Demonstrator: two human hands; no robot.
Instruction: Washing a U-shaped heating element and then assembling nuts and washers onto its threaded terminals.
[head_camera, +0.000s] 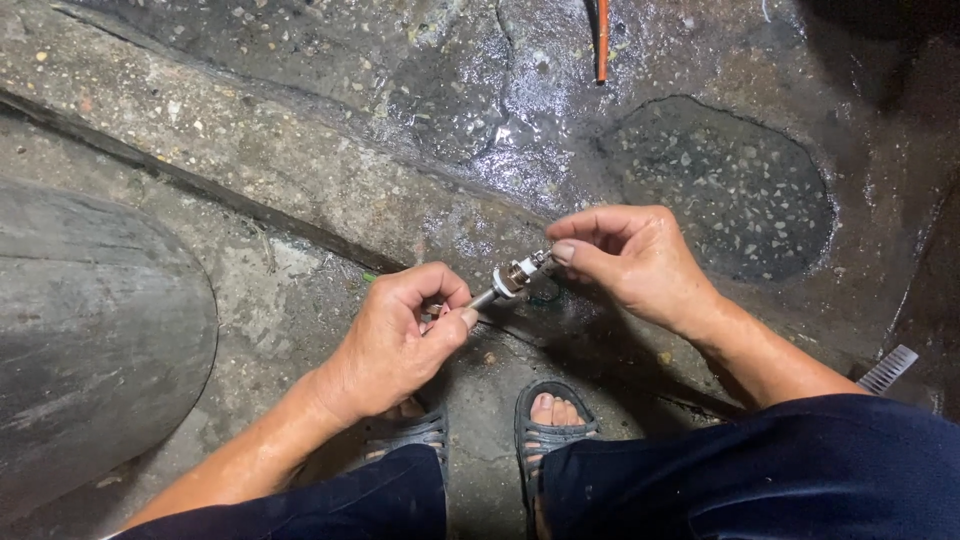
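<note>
A person squats on a wet concrete floor (300, 170) and looks down at both hands. The left hand (395, 340) is curled shut around one end of a small metal bolt (512, 280). The thumb and first finger pinch the thin shaft. The right hand (630, 260) pinches the other end of the bolt with its fingertips, where some little nuts or washers sit. The bolt is up in the air between the two hands, tilted so the right end is higher. It is just above the floor in front of the person's feet.

Two dark sandals (550, 420) show below the hands, and the toes of one foot peek out. Dark blue trousers (760, 470) cover the knees at the bottom edge. A big grey round thing (90, 330) lies on the floor at the left edge. A thin orange rod (602, 40) lies on the floor near the top edge. A round rough patch (720, 180) is in the floor to the right.
</note>
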